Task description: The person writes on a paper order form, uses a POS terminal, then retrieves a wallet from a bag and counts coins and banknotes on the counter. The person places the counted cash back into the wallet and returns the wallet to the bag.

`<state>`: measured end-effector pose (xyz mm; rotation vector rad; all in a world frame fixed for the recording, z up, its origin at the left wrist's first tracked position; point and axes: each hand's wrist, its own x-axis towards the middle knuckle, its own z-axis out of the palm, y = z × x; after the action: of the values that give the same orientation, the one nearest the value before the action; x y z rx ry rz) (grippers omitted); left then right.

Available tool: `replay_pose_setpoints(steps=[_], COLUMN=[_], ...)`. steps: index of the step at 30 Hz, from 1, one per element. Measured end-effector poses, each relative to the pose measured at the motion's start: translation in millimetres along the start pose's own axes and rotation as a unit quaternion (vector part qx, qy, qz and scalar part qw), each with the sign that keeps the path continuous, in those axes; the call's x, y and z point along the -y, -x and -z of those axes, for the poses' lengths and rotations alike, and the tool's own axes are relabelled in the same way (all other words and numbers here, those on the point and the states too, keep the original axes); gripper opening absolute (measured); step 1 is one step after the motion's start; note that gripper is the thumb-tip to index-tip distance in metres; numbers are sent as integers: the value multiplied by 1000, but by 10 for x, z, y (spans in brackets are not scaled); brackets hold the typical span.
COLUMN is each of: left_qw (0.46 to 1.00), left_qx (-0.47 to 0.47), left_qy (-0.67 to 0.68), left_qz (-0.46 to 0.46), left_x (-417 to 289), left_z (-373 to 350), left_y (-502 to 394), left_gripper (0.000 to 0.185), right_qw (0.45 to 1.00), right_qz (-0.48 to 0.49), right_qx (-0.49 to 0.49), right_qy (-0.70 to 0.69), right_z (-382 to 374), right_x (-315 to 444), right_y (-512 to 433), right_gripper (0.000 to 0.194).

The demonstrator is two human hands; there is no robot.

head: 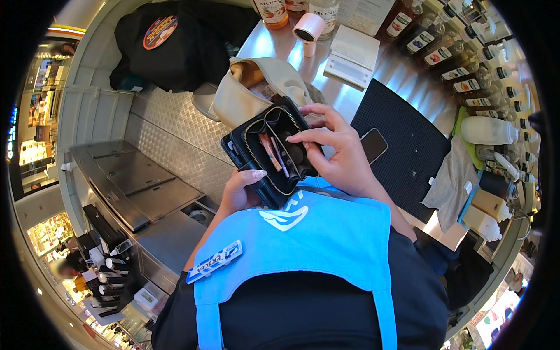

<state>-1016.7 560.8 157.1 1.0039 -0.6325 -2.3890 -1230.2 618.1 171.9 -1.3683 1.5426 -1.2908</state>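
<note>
A black zip-around wallet lies unzipped in front of my chest, its gold zip teeth spread apart. My left hand grips its lower left side, the thumb on the outer edge. Inside I see folded banknotes and a coin section with dark coins. My right hand is at the wallet's right side, thumb and index finger bent over the coin section; whether they pinch anything is hidden. Just beyond the wallet sits a cream bag, its top open, with something printed inside.
A smartphone rests on a black rubber bar mat to the right. Syrup bottles line the right wall. A pink handheld fan and a notepad stand on the steel counter. Steel cabinet lids lie left.
</note>
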Motion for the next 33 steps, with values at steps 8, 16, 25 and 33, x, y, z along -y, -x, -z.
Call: replay_pose_setpoints(steps=[8, 16, 25, 33], left_qw=[999, 999, 997, 995], left_qx=[-3, 30, -18, -64], left_qy=[-41, 36, -39, -68], left_qz=[-2, -17, -66, -44], left_x=[-57, -54, 3, 47], left_z=[-32, -88, -117, -213], left_y=[-60, -53, -113, -178], left_gripper=[61, 68, 56, 57], right_qw=[962, 991, 954, 936], right_qz=[42, 87, 109, 49], right_qx=[83, 72, 71, 157], right_qy=[258, 66, 271, 312], right_z=[38, -39, -93, -156], right_x=[158, 103, 56, 2], right_y=[-38, -70, -44, -69], right_gripper=[22, 17, 34, 29])
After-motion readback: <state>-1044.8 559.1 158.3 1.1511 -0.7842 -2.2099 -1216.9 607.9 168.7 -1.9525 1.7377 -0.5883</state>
